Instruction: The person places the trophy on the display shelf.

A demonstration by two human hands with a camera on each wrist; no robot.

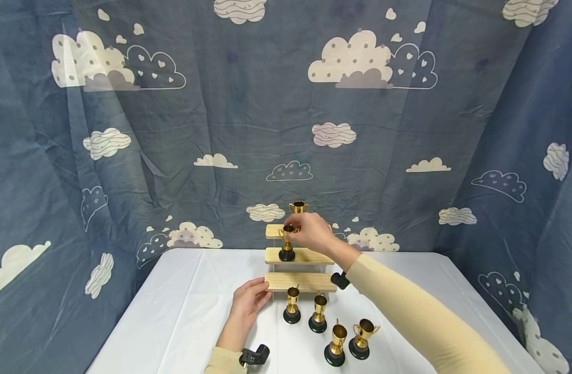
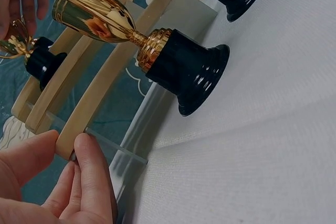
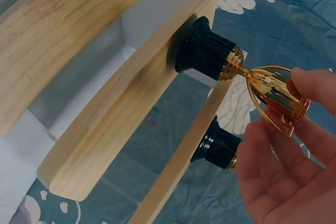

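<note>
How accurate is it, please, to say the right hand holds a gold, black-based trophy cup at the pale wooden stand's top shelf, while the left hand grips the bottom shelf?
Not quite: the head view shows the right hand holding the trophy cup at the middle shelf, not the top shelf; the left hand grips the bottom shelf.

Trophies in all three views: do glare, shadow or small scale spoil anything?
Left wrist: bright highlights streak the nearest trophy, its outline still clear; right wrist: soft shadow on the wooden shelf beside the held trophy's base, glints on its gold; head: trophies on the table look small, fine detail hard to judge.
</note>
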